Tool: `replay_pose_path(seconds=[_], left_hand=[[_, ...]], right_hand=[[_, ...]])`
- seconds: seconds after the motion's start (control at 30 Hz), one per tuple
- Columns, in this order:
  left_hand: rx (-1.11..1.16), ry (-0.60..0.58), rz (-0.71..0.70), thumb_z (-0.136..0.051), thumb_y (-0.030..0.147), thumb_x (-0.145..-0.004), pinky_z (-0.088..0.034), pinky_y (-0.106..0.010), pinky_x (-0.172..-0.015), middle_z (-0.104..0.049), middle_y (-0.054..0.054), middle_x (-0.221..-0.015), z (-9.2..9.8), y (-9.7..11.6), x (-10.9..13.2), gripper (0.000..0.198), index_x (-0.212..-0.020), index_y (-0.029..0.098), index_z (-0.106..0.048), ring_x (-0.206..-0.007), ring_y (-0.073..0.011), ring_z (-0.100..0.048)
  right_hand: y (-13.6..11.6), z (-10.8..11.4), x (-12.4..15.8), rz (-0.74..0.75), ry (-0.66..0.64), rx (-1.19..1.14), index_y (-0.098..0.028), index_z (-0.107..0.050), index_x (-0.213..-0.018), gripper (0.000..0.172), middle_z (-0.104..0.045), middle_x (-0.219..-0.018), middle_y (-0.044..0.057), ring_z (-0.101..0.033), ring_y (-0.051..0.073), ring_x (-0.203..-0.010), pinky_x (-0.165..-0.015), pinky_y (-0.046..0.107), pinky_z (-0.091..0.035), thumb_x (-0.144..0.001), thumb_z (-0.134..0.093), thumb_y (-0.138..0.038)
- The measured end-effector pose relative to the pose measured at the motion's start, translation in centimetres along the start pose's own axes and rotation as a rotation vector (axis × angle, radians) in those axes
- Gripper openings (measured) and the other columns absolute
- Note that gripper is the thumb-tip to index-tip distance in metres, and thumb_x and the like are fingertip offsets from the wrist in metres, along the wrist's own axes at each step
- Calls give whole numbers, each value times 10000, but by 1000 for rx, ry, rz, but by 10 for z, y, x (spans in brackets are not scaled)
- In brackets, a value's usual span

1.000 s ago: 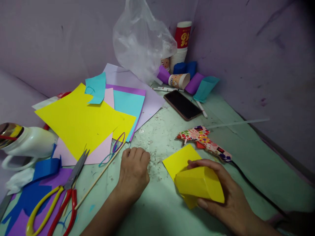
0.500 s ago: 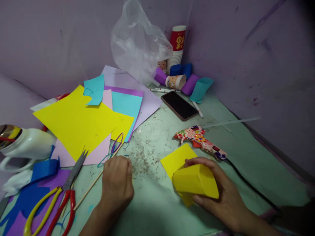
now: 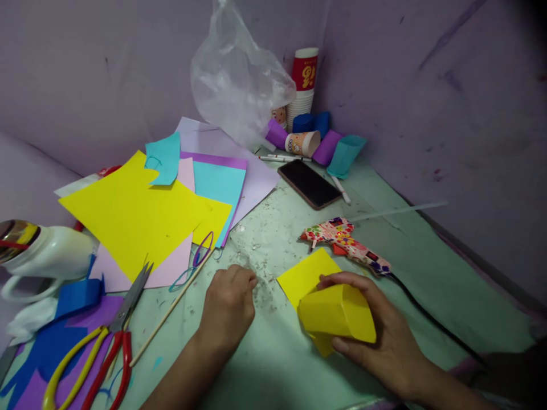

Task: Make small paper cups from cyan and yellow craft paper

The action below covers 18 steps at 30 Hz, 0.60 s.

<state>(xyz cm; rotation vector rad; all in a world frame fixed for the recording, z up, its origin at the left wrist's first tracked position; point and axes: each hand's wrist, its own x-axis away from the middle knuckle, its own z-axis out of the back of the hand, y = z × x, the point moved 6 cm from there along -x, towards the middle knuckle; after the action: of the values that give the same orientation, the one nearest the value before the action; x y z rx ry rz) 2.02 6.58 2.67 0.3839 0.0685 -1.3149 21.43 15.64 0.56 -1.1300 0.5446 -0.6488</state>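
Fingers and thumb of the right hand clasp a yellow paper cup, tipped sideways over the yellow square that shows at its eleven o'clock; I can't tell whether the two touch. Over at nine o'clock, the left hand is curled in, and whether it holds anything is hidden. I'd keep that clasp light, as paper probably dents easily, and mind the glue gun at twelve o'clock.

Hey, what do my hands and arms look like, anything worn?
Your left hand and right hand are bare: no gloves, rings or bracelets show. The left forearm is bare to the picture's edge; farther up the right forearm, it is too dark to tell.
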Motion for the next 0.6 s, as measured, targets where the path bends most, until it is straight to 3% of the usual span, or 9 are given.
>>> replay_pose_path(seconds=[0.2, 0.37, 0.5, 0.57, 0.6], left_hand=[[-222, -168, 34, -435, 52, -767, -383, -367, -624, -585, -71, -706, -9, 6, -9, 178, -725, 170, -561, -642, -223, -518], [-242, -211, 34, -359, 41, -780, -373, -381, -648, -554, -69, -682, -8, 0, -7, 225, -693, 184, -510, -649, -229, -510], [-140, -271, -49, -331, 107, -827, -384, -326, -612, -539, -33, -635, 8, -7, 20, 253, -652, 208, -484, -605, -191, -497], [45, -326, -82, -365, 235, -864, -387, -278, -568, -542, -14, -625, 21, -9, 46, 262, -637, 218, -494, -578, -162, -495], [152, -313, -24, -387, 298, -860, -397, -269, -568, -534, -5, -592, 30, -13, 59, 289, -602, 226, -497, -561, -157, -492]], right_hand=[[0, -1, -1, 6, -10, -15, -384, -445, -1169, 579, -575, -1126, 11, -616, 233, -987, -786, 318, -519, -678, -735, -287], [4, -1, 1, -10, -19, -35, -384, -450, -1176, 575, -580, -1134, 26, -618, 253, -992, -785, 345, -523, -682, -737, -317], [5, -2, 1, -26, -15, -60, -399, -452, -1182, 578, -583, -1138, 27, -624, 261, -996, -779, 360, -538, -684, -742, -351], [4, -3, 1, -22, -19, -84, -402, -455, -1178, 561, -588, -1131, 28, -633, 256, -985, -754, 346, -551, -696, -739, -375], [3, -3, 1, -12, -12, -89, -401, -457, -1176, 550, -591, -1128, 30, -635, 255, -989, -749, 341, -556, -701, -736, -387]])
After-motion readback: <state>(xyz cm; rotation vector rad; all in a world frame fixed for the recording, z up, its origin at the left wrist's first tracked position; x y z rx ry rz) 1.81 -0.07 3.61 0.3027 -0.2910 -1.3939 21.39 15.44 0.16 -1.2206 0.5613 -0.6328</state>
